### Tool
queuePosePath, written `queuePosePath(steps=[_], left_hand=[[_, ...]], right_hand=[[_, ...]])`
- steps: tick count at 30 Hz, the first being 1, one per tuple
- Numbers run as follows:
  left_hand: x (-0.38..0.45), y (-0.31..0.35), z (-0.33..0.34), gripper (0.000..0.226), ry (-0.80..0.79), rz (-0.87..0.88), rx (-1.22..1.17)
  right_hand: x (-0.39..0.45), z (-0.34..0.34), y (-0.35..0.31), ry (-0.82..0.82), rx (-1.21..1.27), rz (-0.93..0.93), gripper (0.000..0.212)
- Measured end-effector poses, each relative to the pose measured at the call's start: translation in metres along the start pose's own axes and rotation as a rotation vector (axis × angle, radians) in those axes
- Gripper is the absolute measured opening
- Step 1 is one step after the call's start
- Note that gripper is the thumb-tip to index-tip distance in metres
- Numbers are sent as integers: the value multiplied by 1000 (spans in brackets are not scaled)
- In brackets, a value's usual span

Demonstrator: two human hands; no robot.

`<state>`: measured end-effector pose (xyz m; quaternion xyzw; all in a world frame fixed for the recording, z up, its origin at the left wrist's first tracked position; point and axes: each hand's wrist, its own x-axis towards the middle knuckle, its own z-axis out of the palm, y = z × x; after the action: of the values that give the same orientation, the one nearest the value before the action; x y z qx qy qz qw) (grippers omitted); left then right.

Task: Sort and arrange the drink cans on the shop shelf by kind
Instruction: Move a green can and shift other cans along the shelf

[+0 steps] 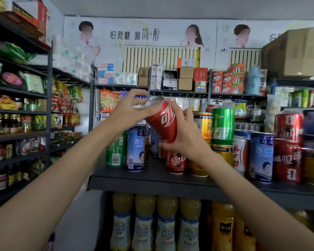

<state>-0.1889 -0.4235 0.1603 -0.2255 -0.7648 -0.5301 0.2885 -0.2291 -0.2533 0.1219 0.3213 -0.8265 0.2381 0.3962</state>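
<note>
Both hands hold one red cola can [163, 120] in the air, tilted with its top leaning left, above the middle of the dark shelf [152, 180]: the left hand [129, 111] has its fingers curled round the top end and the right hand [187, 140] grasps the lower end. Under it, near the shelf's front edge, stand a green can [116, 151], a light blue can [136, 147] and another red can [176, 162], with a taller green can [223, 125] stacked further right
</note>
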Motion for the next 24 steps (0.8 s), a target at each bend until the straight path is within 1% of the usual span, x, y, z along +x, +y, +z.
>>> queuePosePath(steps=[2, 3, 5, 6, 8, 10, 12, 13, 16, 17, 19, 20, 22, 24], left_hand=[[-2, -4, 2, 54, -75, 21, 174], [0, -6, 2, 52, -102, 23, 227], [4, -6, -2, 49, -145, -1, 276], [8, -4, -5, 46, -178, -14, 307], [18, -1, -10, 45, -260, -18, 429], [28, 2, -11, 48, -354, 25, 581], [37, 3, -10, 47, -437, 66, 718], [42, 3, -8, 47, -475, 76, 771], [53, -1, 0, 50, -565, 93, 858], [57, -3, 3, 51, -594, 95, 880], [63, -6, 6, 54, -658, 86, 926], [65, -8, 8, 54, -688, 82, 954], [70, -12, 10, 55, -737, 86, 1001], [71, -14, 12, 57, -771, 91, 1043]], right_hand=[[-11, 17, 6, 118, -114, 30, 110], [-15, 24, 6, 146, -144, 39, 108], [-19, 33, 3, 131, -183, 46, 106], [-18, 34, 2, 88, -216, 43, 104], [-10, 21, 3, -69, -236, 46, 95], [2, -2, 9, -198, -180, 43, 77], [17, -26, 16, -279, -254, 49, 63], [24, -33, 17, -352, -315, 51, 62], [43, -32, 6, -666, -461, 29, 70], [49, -29, 2, -756, -544, 38, 77], [61, -24, -1, -896, -707, 116, 92], [66, -21, 0, -950, -754, 147, 96], [70, -15, 2, -1033, -788, 133, 96], [70, -12, 3, -1031, -788, 81, 93]])
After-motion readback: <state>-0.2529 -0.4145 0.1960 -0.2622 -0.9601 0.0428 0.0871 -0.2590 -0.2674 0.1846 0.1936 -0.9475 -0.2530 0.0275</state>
